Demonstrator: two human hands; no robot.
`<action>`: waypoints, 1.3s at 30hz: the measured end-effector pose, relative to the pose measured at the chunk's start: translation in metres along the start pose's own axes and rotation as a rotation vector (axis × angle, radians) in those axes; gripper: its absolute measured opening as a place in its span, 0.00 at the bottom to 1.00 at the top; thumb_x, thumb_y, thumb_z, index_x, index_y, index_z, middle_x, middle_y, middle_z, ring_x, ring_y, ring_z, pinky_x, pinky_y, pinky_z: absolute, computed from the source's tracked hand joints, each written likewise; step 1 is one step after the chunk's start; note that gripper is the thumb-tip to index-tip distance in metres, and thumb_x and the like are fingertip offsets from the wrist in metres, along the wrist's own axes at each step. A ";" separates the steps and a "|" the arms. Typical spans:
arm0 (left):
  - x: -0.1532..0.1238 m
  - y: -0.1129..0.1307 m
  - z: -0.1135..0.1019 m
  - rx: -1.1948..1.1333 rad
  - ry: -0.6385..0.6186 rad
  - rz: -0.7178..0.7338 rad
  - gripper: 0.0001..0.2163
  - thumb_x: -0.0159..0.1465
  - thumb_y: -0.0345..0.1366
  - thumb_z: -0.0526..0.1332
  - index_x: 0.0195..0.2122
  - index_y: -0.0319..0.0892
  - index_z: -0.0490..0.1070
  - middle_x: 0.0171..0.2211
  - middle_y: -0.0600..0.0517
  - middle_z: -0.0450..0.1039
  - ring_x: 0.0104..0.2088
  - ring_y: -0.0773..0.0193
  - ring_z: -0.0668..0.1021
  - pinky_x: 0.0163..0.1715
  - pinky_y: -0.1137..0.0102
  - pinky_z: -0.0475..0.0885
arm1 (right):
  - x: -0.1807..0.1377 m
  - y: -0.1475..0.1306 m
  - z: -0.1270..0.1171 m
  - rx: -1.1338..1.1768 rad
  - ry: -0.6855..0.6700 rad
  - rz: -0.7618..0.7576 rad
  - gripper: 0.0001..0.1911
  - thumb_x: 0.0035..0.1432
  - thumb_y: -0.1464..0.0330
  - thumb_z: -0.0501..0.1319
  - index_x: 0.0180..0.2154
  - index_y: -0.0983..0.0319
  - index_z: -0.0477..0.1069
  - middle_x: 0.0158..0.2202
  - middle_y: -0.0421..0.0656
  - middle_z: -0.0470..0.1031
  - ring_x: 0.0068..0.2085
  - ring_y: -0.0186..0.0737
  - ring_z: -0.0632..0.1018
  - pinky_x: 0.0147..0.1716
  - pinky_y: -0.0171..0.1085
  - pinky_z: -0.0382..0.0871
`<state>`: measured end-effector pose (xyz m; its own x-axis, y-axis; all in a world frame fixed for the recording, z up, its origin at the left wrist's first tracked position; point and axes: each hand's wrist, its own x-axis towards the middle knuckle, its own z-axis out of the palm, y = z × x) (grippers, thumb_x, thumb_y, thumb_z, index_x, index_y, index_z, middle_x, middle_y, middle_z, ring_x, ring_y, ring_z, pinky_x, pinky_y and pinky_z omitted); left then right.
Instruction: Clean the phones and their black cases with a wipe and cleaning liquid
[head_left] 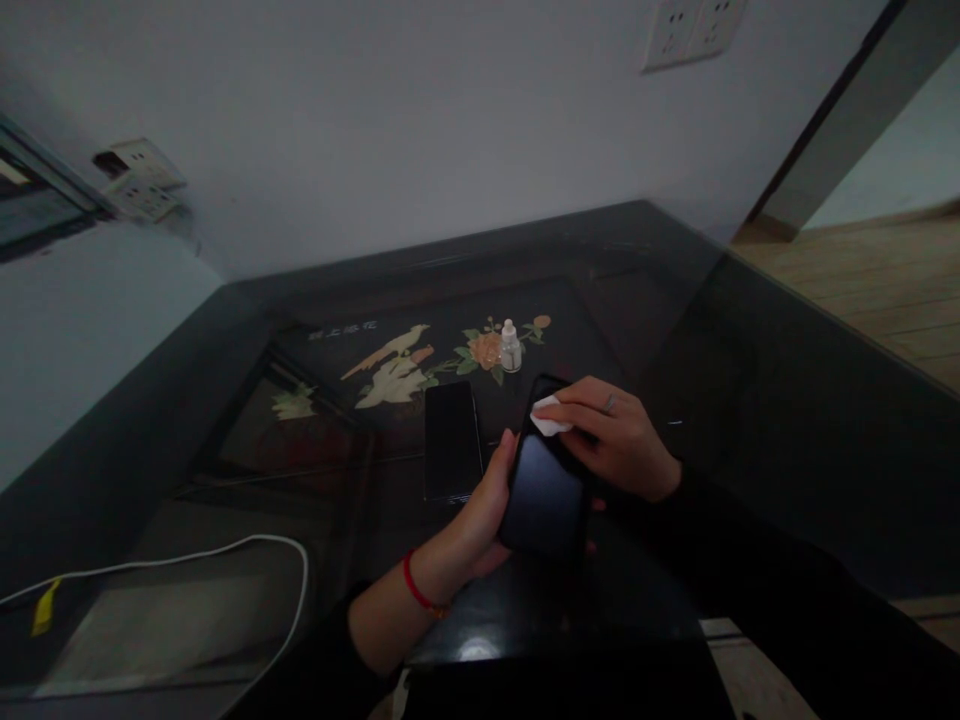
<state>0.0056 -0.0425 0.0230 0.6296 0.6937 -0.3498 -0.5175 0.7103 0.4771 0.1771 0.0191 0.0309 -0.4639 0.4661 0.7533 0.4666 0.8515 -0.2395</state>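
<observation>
Phone [546, 490], dark and slim, lies tilted in the left hand [484, 510] of the person I am watching, above a glossy black surface [645, 270]. The left grip is curled around it, thumb along one long edge, fingertips peeping out past the other. The right hand [622, 440], a ring [609, 404] on one finger, has its grip pinched closed on a small white wad [550, 418], which sits against the upper part of the screen. Just beside, to the left, a second phone [452, 440] lies flat, its face black. Beyond them a small clear bottle [511, 350] with a white top stands upright, next to an orange flower design [484, 350] and a pale bird design [394, 370]. A red bracelet [417, 585] circles the left wrist. Well apart, near the surface's left corner, curves a white cable [217, 550], with a yellow tag [46, 607] by it. Both sleeves are black.
</observation>
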 end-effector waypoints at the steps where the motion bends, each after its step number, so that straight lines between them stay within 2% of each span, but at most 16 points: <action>1: 0.000 0.000 0.000 -0.008 -0.015 -0.004 0.28 0.65 0.57 0.46 0.51 0.40 0.71 0.41 0.41 0.78 0.40 0.50 0.81 0.35 0.55 0.77 | 0.000 0.001 -0.001 -0.028 0.025 0.027 0.11 0.59 0.77 0.57 0.41 0.61 0.75 0.37 0.45 0.77 0.38 0.40 0.77 0.38 0.40 0.73; 5: -0.001 -0.001 0.001 -0.016 -0.045 -0.027 0.29 0.65 0.58 0.46 0.50 0.40 0.71 0.43 0.41 0.77 0.41 0.49 0.81 0.35 0.55 0.76 | 0.002 0.003 -0.004 -0.102 0.104 0.096 0.12 0.59 0.78 0.57 0.41 0.61 0.74 0.36 0.46 0.77 0.38 0.40 0.76 0.37 0.41 0.73; 9: -0.002 0.003 0.004 0.002 0.000 -0.018 0.29 0.66 0.57 0.44 0.51 0.39 0.70 0.41 0.40 0.78 0.38 0.50 0.81 0.36 0.54 0.75 | 0.003 -0.004 -0.001 -0.030 -0.005 -0.091 0.10 0.59 0.77 0.57 0.40 0.62 0.74 0.35 0.45 0.77 0.36 0.40 0.76 0.35 0.40 0.74; 12: -0.002 0.005 0.005 0.028 0.064 0.017 0.28 0.66 0.55 0.45 0.54 0.39 0.68 0.40 0.41 0.78 0.37 0.51 0.81 0.42 0.53 0.73 | 0.002 -0.008 -0.001 -0.013 -0.047 -0.211 0.09 0.59 0.76 0.58 0.40 0.63 0.74 0.34 0.45 0.77 0.37 0.41 0.76 0.35 0.40 0.74; 15: -0.002 0.005 0.004 0.038 0.049 0.012 0.29 0.65 0.56 0.47 0.58 0.41 0.64 0.40 0.41 0.78 0.39 0.50 0.81 0.43 0.51 0.72 | 0.002 -0.006 -0.003 -0.033 0.012 -0.128 0.10 0.59 0.77 0.57 0.41 0.63 0.74 0.35 0.46 0.77 0.37 0.41 0.76 0.36 0.41 0.74; 17: -0.002 0.004 0.004 0.029 0.011 -0.022 0.30 0.65 0.57 0.46 0.58 0.40 0.64 0.41 0.40 0.77 0.40 0.48 0.80 0.40 0.51 0.73 | 0.003 -0.002 -0.004 -0.060 0.050 -0.029 0.11 0.59 0.77 0.57 0.41 0.63 0.74 0.36 0.47 0.77 0.37 0.41 0.76 0.37 0.41 0.74; 19: -0.002 0.003 0.004 0.022 0.003 -0.036 0.30 0.65 0.58 0.45 0.56 0.39 0.66 0.41 0.40 0.77 0.40 0.48 0.80 0.37 0.52 0.73 | 0.004 -0.002 -0.005 -0.069 0.042 -0.007 0.10 0.59 0.77 0.57 0.41 0.63 0.74 0.37 0.48 0.77 0.38 0.42 0.76 0.38 0.42 0.74; 23: -0.001 0.005 0.006 0.033 0.092 -0.017 0.29 0.67 0.55 0.44 0.54 0.37 0.68 0.38 0.40 0.78 0.37 0.51 0.81 0.39 0.55 0.73 | 0.004 -0.014 -0.004 -0.056 -0.023 -0.151 0.10 0.60 0.76 0.56 0.41 0.64 0.74 0.36 0.46 0.78 0.38 0.41 0.77 0.36 0.40 0.74; 27: 0.001 0.007 0.008 -0.012 0.163 0.033 0.28 0.67 0.53 0.46 0.56 0.36 0.67 0.39 0.41 0.79 0.40 0.54 0.81 0.45 0.60 0.72 | 0.002 -0.026 -0.002 -0.020 -0.076 -0.282 0.10 0.62 0.74 0.55 0.43 0.63 0.73 0.36 0.45 0.79 0.38 0.39 0.77 0.37 0.40 0.74; 29: 0.001 0.007 0.009 -0.014 0.164 0.040 0.27 0.68 0.52 0.45 0.56 0.37 0.66 0.38 0.42 0.79 0.40 0.54 0.81 0.45 0.60 0.72 | 0.001 -0.025 -0.002 -0.036 -0.064 -0.237 0.10 0.62 0.74 0.56 0.42 0.64 0.73 0.36 0.46 0.79 0.38 0.40 0.77 0.37 0.40 0.74; 32: -0.001 0.006 0.009 0.019 0.120 0.023 0.27 0.67 0.54 0.46 0.56 0.39 0.66 0.37 0.42 0.79 0.38 0.52 0.81 0.42 0.55 0.73 | 0.001 -0.015 -0.003 -0.093 -0.004 -0.041 0.10 0.60 0.77 0.56 0.41 0.63 0.74 0.37 0.47 0.78 0.38 0.41 0.77 0.38 0.42 0.74; 34: -0.003 0.005 0.008 0.039 0.063 0.001 0.28 0.66 0.56 0.47 0.56 0.39 0.65 0.38 0.40 0.79 0.39 0.49 0.81 0.39 0.54 0.74 | 0.002 -0.011 -0.003 -0.116 0.012 0.039 0.11 0.60 0.77 0.56 0.41 0.62 0.74 0.37 0.46 0.78 0.38 0.41 0.77 0.38 0.42 0.74; 36: -0.004 0.004 0.007 0.053 0.036 -0.010 0.29 0.65 0.57 0.47 0.57 0.39 0.65 0.38 0.39 0.79 0.38 0.49 0.81 0.38 0.53 0.74 | 0.002 -0.010 -0.004 -0.119 0.004 0.026 0.11 0.60 0.77 0.56 0.41 0.62 0.75 0.37 0.46 0.78 0.38 0.41 0.77 0.38 0.42 0.74; 39: -0.003 0.004 0.005 0.053 0.102 0.020 0.28 0.66 0.54 0.49 0.57 0.39 0.65 0.36 0.42 0.79 0.36 0.52 0.81 0.40 0.56 0.74 | 0.004 -0.020 -0.004 -0.089 -0.039 -0.115 0.11 0.61 0.75 0.55 0.41 0.62 0.75 0.35 0.45 0.78 0.37 0.40 0.77 0.38 0.41 0.74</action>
<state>0.0048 -0.0421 0.0305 0.5563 0.7179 -0.4185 -0.4961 0.6910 0.5258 0.1692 0.0031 0.0406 -0.5465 0.3774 0.7475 0.4729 0.8758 -0.0964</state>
